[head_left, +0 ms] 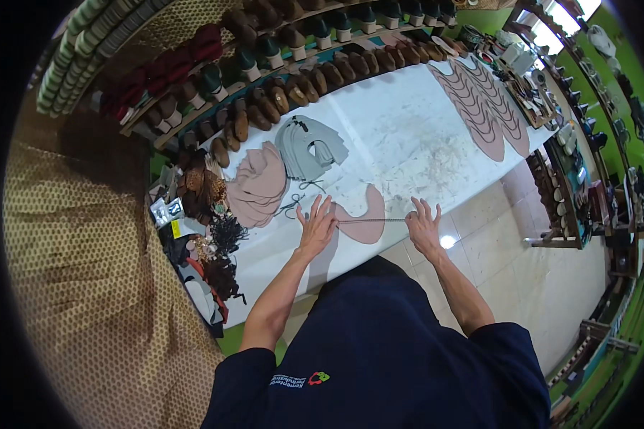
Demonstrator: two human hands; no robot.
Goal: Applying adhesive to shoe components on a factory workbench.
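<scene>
A thin dark cord [393, 220] is drawn straight between my two hands, low over a curved pink shoe-upper piece [361, 233] near the table's front edge. My left hand [318, 225] pinches one end beside the piece's left side, its other fingers raised. At the other end, right of the piece, my right hand [423, 225] pinches the cord between thumb and finger, also with some fingers lifted. Whether the cord touches the pink piece, I cannot tell.
The white table [401, 129] bears fanned pink pieces [254, 193] and grey pieces [300, 150] at left, and overlapping pink pieces [472, 107] at far right. Wooden shoe lasts [333, 75] line the back. Dark cords [225, 232] and scraps crowd the left end.
</scene>
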